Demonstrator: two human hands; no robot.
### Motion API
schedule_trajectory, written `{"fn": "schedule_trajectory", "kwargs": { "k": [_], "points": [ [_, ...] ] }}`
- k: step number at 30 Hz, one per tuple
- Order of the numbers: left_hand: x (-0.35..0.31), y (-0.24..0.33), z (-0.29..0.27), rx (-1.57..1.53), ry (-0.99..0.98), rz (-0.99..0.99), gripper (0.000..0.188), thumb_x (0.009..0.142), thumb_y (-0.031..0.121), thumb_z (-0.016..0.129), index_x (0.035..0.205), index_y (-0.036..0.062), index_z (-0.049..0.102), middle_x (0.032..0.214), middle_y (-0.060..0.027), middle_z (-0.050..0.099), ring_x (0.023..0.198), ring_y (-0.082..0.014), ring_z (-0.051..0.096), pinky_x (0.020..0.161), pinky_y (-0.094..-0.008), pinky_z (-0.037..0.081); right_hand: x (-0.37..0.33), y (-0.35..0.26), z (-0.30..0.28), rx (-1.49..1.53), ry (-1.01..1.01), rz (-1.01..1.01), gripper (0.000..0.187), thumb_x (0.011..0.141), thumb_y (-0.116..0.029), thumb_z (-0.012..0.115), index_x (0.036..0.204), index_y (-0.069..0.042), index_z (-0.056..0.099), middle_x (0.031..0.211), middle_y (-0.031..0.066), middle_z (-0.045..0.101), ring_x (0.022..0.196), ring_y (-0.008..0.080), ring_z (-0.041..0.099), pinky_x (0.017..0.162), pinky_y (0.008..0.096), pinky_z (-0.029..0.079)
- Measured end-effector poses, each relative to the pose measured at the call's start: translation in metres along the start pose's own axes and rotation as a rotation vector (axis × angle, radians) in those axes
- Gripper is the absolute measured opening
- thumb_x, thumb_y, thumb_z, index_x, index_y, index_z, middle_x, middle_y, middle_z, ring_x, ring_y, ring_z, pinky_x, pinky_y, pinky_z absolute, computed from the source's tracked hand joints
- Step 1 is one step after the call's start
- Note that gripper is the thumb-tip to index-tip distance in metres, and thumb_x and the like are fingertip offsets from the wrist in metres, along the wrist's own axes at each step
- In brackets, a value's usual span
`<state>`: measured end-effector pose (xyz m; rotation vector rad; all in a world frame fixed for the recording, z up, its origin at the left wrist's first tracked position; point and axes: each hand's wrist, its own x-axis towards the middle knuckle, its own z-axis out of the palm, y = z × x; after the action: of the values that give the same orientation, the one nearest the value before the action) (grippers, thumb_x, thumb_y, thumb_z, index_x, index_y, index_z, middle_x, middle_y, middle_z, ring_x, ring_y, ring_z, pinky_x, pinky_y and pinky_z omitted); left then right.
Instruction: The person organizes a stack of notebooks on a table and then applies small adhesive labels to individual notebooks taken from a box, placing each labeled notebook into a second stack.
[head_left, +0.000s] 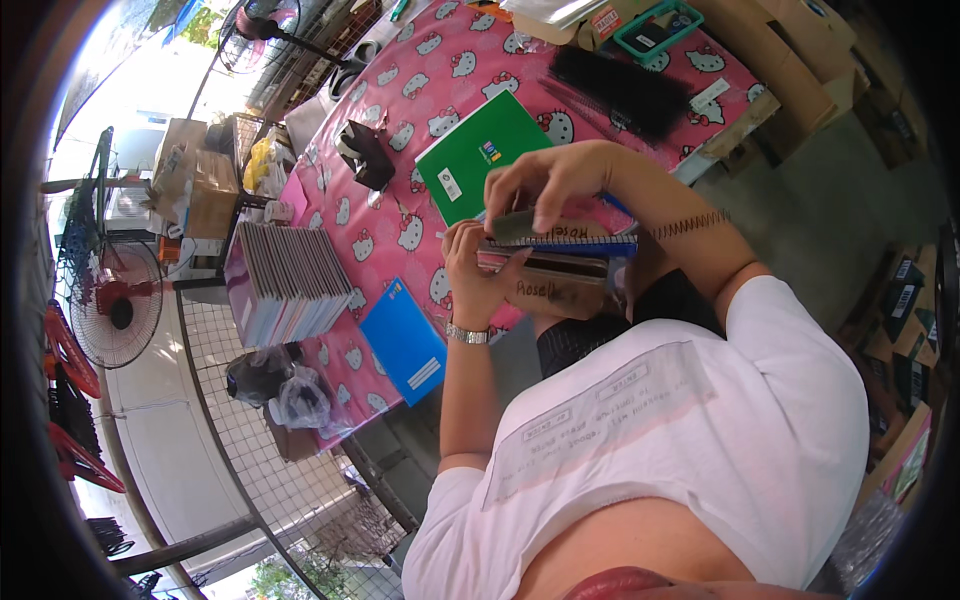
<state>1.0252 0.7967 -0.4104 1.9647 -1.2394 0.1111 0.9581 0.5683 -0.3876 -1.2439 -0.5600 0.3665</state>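
Observation:
Both my hands are at a notebook (595, 243) seen edge-on, a dark wire-like coil running along its spine. My left hand (476, 268), silver watch at the wrist, is closed round its left end. Above it, my right hand (555, 185) curls its fingers and thumb onto a grey-green flat piece (514, 227) at the notebook's top. A loose length of spiral coil (692, 222) reaches rightward across my right forearm. Just below the notebook is a brown block (555, 292) with handwriting. A green notebook (482, 155) lies flat beyond my hands.
The table has a pink cat-print cover (410, 232). On it are a tall stack of notebooks (285, 285), a blue notebook (403, 340), a black tool (365, 155), a pile of black coils (620, 92) and a teal tray (658, 28). Fans (115, 305) stand at left.

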Motion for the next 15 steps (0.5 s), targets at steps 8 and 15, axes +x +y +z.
{"fn": "schedule_trajectory", "kwargs": {
  "k": [8, 15],
  "points": [
    [-0.002, -0.030, -0.024, -0.019, -0.018, -0.037, 0.037, 0.064, 0.001, 0.082, 0.095, 0.0032, 0.062, 0.101, -0.0102, 0.060, 0.100, -0.0293, 0.058, 0.083, -0.0385, 0.049, 0.017, 0.012, -0.004, 0.105, -0.014, 0.001, 0.061, 0.066, -0.027, 0.082, 0.121, -0.005, 0.067, 0.111, 0.0056, 0.055, 0.111, 0.0190, 0.052, 0.097, 0.0314, 0.038],
    [0.004, -0.044, -0.030, -0.249, -0.161, -0.183, 0.031, 0.067, -0.005, 0.080, 0.093, 0.0005, 0.064, 0.097, -0.0086, 0.058, 0.084, -0.0190, 0.062, 0.071, -0.0295, 0.052, 0.025, 0.022, -0.012, -0.052, 0.023, 0.067, 0.059, 0.066, -0.026, 0.081, 0.121, -0.008, 0.068, 0.112, 0.0061, 0.056, 0.109, 0.0197, 0.053, 0.098, 0.0315, 0.038]
  ]
}}
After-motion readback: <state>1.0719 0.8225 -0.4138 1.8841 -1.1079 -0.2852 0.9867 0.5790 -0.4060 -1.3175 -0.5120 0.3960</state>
